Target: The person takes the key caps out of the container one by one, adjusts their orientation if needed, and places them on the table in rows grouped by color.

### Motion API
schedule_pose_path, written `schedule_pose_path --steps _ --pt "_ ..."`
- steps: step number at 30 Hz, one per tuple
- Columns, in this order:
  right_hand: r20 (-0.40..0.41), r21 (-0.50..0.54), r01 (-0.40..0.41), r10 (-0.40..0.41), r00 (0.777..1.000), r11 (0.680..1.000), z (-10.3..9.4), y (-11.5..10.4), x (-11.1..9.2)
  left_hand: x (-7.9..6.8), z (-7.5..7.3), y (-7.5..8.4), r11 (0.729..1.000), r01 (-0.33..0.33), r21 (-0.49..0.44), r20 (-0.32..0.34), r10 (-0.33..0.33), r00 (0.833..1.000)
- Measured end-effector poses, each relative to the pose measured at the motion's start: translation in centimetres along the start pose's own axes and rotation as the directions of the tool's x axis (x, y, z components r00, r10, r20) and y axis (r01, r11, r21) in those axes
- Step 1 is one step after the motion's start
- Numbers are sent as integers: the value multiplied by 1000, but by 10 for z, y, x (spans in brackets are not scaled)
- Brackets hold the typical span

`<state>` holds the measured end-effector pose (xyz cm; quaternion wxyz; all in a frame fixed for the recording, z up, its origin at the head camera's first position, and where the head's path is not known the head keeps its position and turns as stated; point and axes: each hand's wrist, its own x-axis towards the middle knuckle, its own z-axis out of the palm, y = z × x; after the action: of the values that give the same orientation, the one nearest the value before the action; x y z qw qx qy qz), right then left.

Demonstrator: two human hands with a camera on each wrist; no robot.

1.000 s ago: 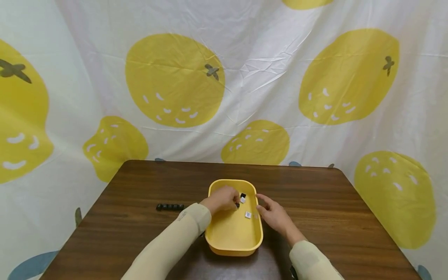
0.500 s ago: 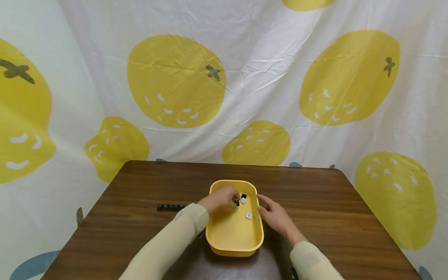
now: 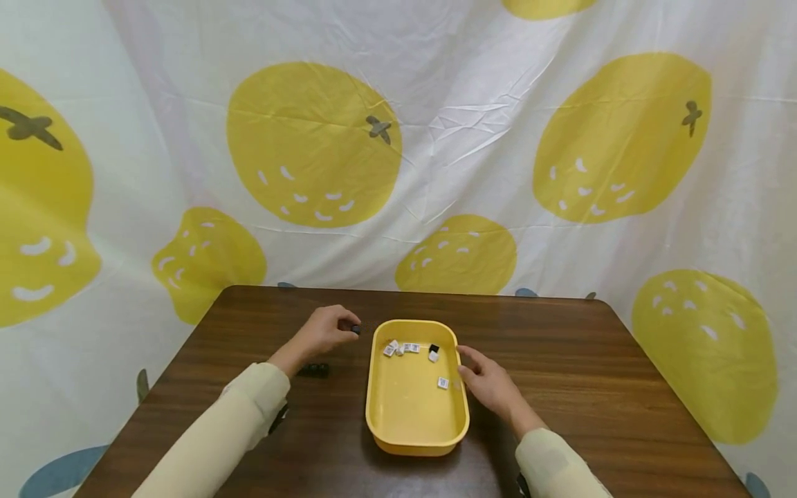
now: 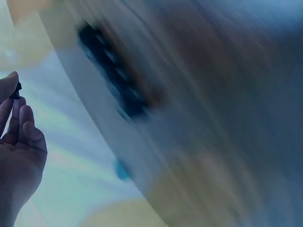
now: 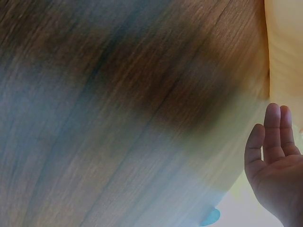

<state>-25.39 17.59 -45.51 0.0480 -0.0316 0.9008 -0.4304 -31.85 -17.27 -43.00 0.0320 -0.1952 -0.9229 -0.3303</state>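
My left hand [image 3: 320,332] pinches a small black block [image 3: 355,330] between thumb and fingertips, above the table to the left of the yellow tray [image 3: 417,415]. In the left wrist view the same dark block [image 4: 18,91] shows at the tips of the fingers. A row of similar black blocks [image 3: 316,371] lies on the table, partly hidden behind the left forearm. My right hand [image 3: 493,389] is at the tray's right side, fingertips right at the rim, thumb and fingers spread apart. Its straight fingers also show in the right wrist view.
Inside the tray are several small white blocks [image 3: 412,348] at the far end, a black block [image 3: 434,348] and a white block [image 3: 443,382] nearer the right wall. The brown wooden table [image 3: 591,387] backs onto a lemon-patterned curtain [image 3: 461,138].
My left hand has lifted out of the tray with a black block and moved left over the table, uncovering white blocks at the tray's far left. My right hand has stayed in place.
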Motion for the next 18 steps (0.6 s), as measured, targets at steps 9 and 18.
schedule_pose_path --steps 9,18 --pt "0 0 3 -3 1000 1000 0 0 0 -64 -51 -87 983 160 92 -40 -157 987" --pt "2 -8 8 -8 1000 1000 0 0 1 -87 -50 -108 983 159 87 30 -162 986"
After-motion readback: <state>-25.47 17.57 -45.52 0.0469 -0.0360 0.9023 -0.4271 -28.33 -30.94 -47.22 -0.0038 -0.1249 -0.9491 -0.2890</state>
